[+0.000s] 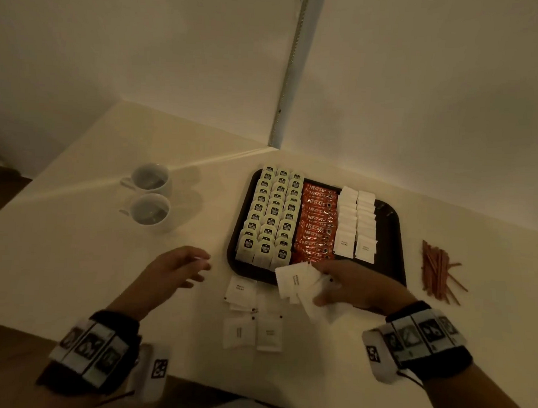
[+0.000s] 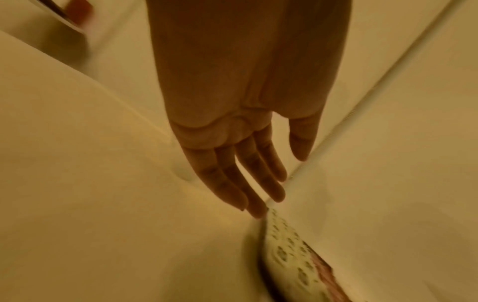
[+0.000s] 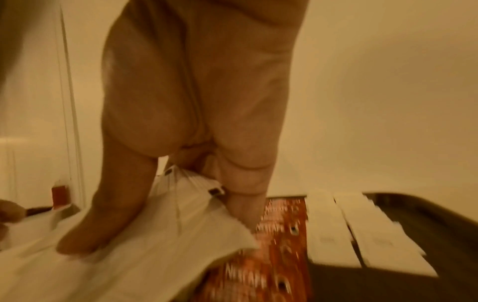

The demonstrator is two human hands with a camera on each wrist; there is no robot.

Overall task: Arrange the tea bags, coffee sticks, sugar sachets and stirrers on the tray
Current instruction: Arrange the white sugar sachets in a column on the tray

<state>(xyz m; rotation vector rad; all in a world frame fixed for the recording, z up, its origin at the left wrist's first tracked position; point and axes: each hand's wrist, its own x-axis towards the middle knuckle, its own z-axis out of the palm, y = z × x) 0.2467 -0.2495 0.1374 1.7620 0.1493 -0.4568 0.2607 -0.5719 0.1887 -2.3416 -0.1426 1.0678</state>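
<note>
A dark tray (image 1: 390, 241) holds three rows of tea bags (image 1: 270, 216), a column of red coffee sticks (image 1: 318, 222) and two rows of white sugar sachets (image 1: 355, 224). My right hand (image 1: 329, 285) pinches a fanned bunch of sugar sachets (image 1: 298, 280) at the tray's near edge; in the right wrist view the thumb presses on the sachets (image 3: 145, 251). More sachets (image 1: 252, 315) lie loose on the table in front of the tray. My left hand (image 1: 196, 265) hovers empty left of the tray, fingers (image 2: 248, 183) straight. Brown stirrers (image 1: 439, 269) lie right of the tray.
Two white cups (image 1: 149, 194) stand on the table to the left of the tray. A wall corner with a vertical strip (image 1: 286, 80) rises behind the tray. The table's near edge runs just below my wrists.
</note>
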